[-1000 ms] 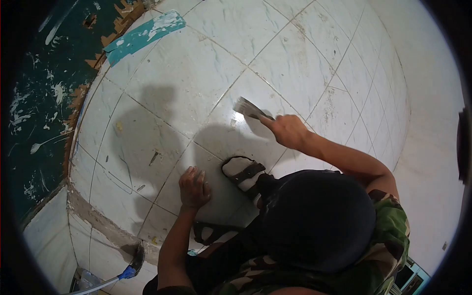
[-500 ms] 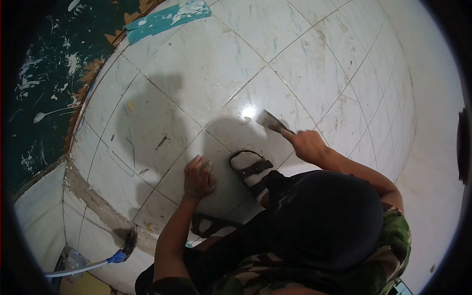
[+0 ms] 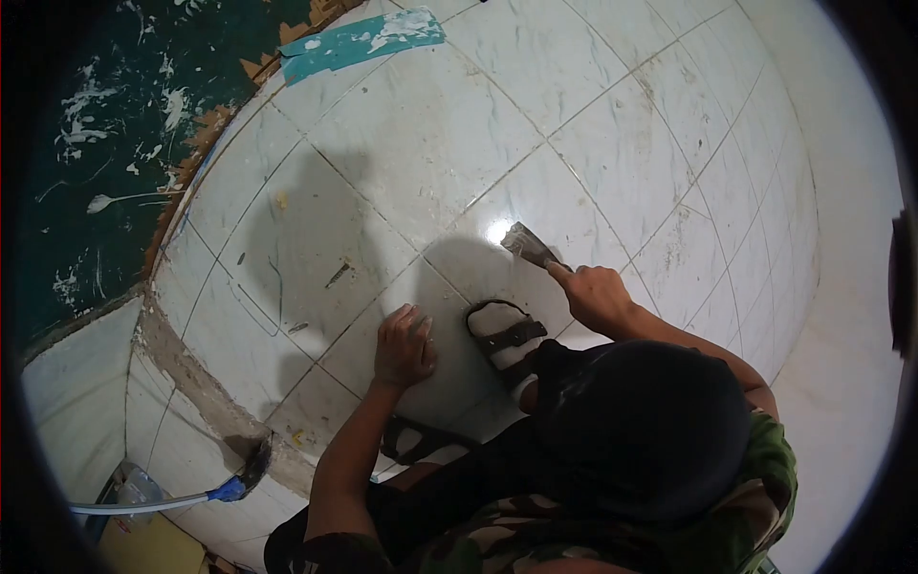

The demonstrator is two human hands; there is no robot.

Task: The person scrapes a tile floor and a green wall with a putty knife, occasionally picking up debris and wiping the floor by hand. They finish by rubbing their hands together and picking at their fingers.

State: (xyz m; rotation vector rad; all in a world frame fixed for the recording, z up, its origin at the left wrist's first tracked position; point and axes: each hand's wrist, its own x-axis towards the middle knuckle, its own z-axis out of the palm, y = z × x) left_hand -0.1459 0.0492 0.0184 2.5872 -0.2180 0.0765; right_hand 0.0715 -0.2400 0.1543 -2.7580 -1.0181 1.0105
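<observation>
My right hand [image 3: 601,298] is closed around the handle of a putty knife [image 3: 534,246], its blade slanting down to the white tiled floor [image 3: 449,124]. Pale residue shows at the blade's tip, beside a bright light reflection. My left hand [image 3: 404,349] rests on the tiles with its fingers apart and nothing in it. Between the hands is my foot in a dark strapped sandal [image 3: 505,335]; a second sandal [image 3: 421,442] shows partly below my left hand.
Dark green sheet [image 3: 115,124] with white splashes and torn brown edges lies upper left. Teal tape [image 3: 363,43] sits at the top. Small debris [image 3: 339,273] dots the tiles. Lower left, a blue-ended hose [image 3: 228,490] lies by a rough grey step edge [image 3: 196,368].
The view has shifted, so the floor appears farther right and lower. Across the tiles, the putty knife has moved slightly left, onto a small dark spot. My left hand stays down.
</observation>
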